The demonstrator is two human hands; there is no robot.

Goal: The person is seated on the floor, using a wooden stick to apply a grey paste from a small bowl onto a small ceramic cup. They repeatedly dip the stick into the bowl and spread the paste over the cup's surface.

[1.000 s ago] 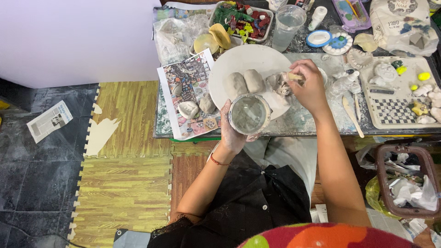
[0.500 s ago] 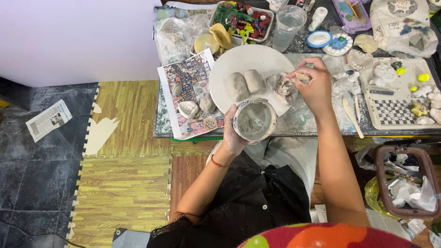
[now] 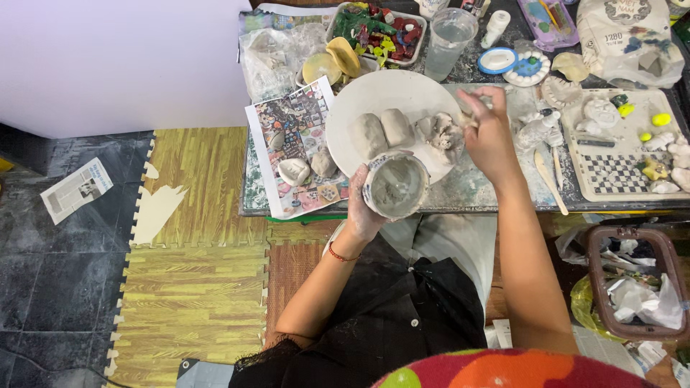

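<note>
While my left hand [image 3: 363,208] is wrapped around the slip-filled cup [image 3: 395,185] hanging off the bench's [image 3: 474,190] near edge and my right hand [image 3: 489,133] pinches a clay bit [image 3: 467,115] over the white plate [image 3: 374,93], I reckon any tilt dumps slip on my lap.

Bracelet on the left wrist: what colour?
Red, a thin band: the bracelet shows just below the left hand in the head view.

White wall [image 3: 108,65], wood-print foam mats [image 3: 194,302], dark tiles [image 3: 43,287], cluttered worktable [image 3: 474,190]
</note>
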